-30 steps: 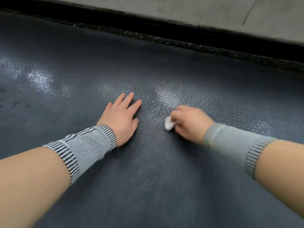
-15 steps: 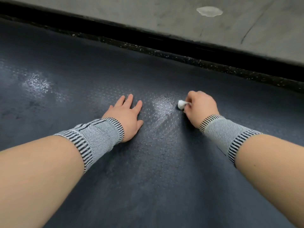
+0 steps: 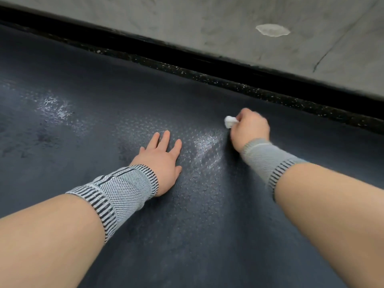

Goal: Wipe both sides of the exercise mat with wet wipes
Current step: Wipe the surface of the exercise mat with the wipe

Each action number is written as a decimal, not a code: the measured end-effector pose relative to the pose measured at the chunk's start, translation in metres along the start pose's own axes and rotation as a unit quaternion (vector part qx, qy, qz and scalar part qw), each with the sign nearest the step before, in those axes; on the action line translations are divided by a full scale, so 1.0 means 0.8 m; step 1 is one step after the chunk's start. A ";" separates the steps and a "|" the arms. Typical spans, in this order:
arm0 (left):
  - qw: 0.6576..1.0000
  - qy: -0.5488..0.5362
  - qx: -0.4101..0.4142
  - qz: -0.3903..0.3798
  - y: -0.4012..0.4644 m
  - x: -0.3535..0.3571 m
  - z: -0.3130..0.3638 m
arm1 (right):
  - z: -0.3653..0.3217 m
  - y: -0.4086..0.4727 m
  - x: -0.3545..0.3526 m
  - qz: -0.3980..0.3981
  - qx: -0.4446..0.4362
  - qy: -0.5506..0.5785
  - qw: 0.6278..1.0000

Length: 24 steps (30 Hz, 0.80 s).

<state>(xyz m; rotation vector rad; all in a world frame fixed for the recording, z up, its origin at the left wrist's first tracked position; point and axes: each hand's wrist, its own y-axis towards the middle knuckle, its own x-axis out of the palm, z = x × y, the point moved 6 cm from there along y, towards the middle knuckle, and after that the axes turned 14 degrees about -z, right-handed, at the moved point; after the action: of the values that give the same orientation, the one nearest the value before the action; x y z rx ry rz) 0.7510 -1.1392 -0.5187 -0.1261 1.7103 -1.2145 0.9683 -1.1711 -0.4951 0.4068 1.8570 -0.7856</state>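
Here, from the head camera, the dark blue-grey textured exercise mat [image 3: 187,235] fills the floor beneath me. My right hand [image 3: 250,127] pinches a small balled white wet wipe [image 3: 230,122] against it near the far edge; my left hand [image 3: 161,157] lies flat, fingers straight, bracing. I'd keep firm pressure and overlap strokes past the shiny damp patch [image 3: 205,146]. Since a second ago, the wipe has travelled farther toward the black speckled floor border [image 3: 270,94].
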 end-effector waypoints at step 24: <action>1.000 0.007 0.005 -0.005 0.003 0.002 -0.002 | 0.011 0.078 -0.027 0.039 0.042 0.002 0.998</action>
<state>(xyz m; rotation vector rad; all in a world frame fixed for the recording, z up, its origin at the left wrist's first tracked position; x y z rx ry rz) 0.7500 -1.1378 -0.5218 -0.1216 1.7173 -1.2336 1.0203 -1.1299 -0.4987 0.5312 1.8046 -0.8125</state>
